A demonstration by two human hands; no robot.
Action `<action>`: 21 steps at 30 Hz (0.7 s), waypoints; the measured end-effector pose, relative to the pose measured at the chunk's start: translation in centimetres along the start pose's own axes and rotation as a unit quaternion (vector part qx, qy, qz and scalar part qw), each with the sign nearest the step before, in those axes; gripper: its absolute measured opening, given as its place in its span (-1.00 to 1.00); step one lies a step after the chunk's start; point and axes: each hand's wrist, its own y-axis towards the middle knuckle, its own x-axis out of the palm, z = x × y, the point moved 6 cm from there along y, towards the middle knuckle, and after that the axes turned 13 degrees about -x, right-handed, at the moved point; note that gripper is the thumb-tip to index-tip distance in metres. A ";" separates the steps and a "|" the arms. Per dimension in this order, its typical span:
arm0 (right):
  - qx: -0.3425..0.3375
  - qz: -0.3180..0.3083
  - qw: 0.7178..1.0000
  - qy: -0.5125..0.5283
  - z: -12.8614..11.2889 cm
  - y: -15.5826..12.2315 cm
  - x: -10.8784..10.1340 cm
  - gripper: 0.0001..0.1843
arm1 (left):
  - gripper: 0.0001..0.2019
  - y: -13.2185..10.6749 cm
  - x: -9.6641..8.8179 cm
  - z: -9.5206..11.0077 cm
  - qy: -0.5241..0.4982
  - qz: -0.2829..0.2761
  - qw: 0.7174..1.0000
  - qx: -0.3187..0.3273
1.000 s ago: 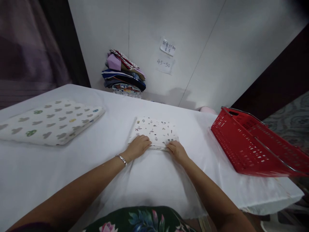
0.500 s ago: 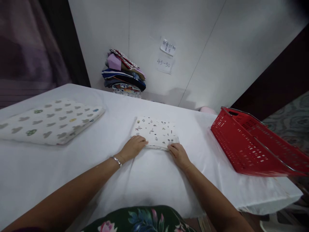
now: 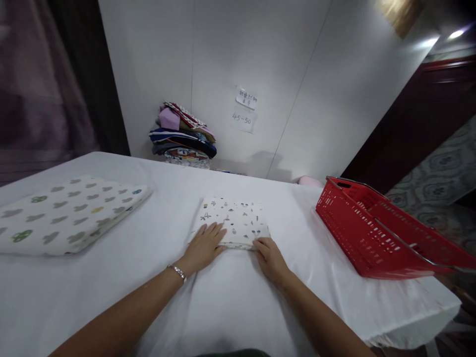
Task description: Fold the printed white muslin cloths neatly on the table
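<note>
A small folded white cloth [image 3: 235,221] with tiny printed figures lies in the middle of the white-covered table [image 3: 238,302]. My left hand [image 3: 204,245], a silver bracelet at its wrist, rests flat on the cloth's near left corner with fingers stretched out. My right hand [image 3: 268,255] sits at the cloth's near right corner, fingers curled against its edge. Whether these fingers pinch the fabric is hidden.
A larger folded cloth [image 3: 67,213] with grey and green shapes lies at the left. A red plastic basket [image 3: 375,235] stands at the right near the table's edge. A stack of folded coloured fabrics [image 3: 182,135] leans at the back wall under two paper notes [image 3: 244,109].
The camera has tilted upward, so everything sits lower in view. My left hand's fingers have spread flatter on the cloth; both hands stay at its near edge.
</note>
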 end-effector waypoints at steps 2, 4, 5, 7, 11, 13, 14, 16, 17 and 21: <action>0.008 0.011 1.000 0.005 -0.4 1.3 -0.3 -0.66 | -0.50 -0.1 0.4 -0.2 0.012 0.003 1.000 0.001; -0.005 0.019 1.000 0.007 -0.9 3.6 -0.1 -0.67 | -0.50 -0.1 0.4 -0.1 0.021 0.000 1.000 0.005; -0.013 0.019 1.000 0.007 -1.2 5.0 0.1 -0.66 | -0.50 -0.1 0.4 0.0 0.025 -0.002 1.000 0.006; -0.011 0.005 1.000 0.004 -1.3 7.9 1.2 -0.63 | -0.50 -0.2 0.2 0.1 0.029 -0.005 1.000 0.007; 0.083 -0.089 0.993 -0.013 0.2 11.5 4.5 -0.50 | -0.47 -0.5 -0.2 0.2 0.021 -0.020 1.000 0.001; 0.140 -0.152 0.978 -0.015 1.3 11.3 6.4 -0.47 | -0.42 -0.5 -0.5 0.2 0.004 -0.047 0.999 -0.008; 0.161 -0.175 0.971 -0.015 1.7 10.9 7.1 -0.47 | -0.39 -0.3 -0.7 0.1 -0.008 -0.069 0.997 -0.017; 0.178 -0.198 0.964 -0.015 2.1 10.0 8.1 -0.48 | -0.39 0.5 -1.2 -0.2 -0.043 -0.121 0.991 -0.045; 0.179 -0.201 0.963 -0.015 2.1 9.7 8.4 -0.48 | -0.42 1.2 -1.4 -0.4 -0.060 -0.139 0.986 -0.064; 0.185 -0.203 0.961 -0.010 2.1 9.6 8.5 -0.46 | -0.47 4.0 -2.3 -1.9 -0.044 -0.095 0.983 -0.150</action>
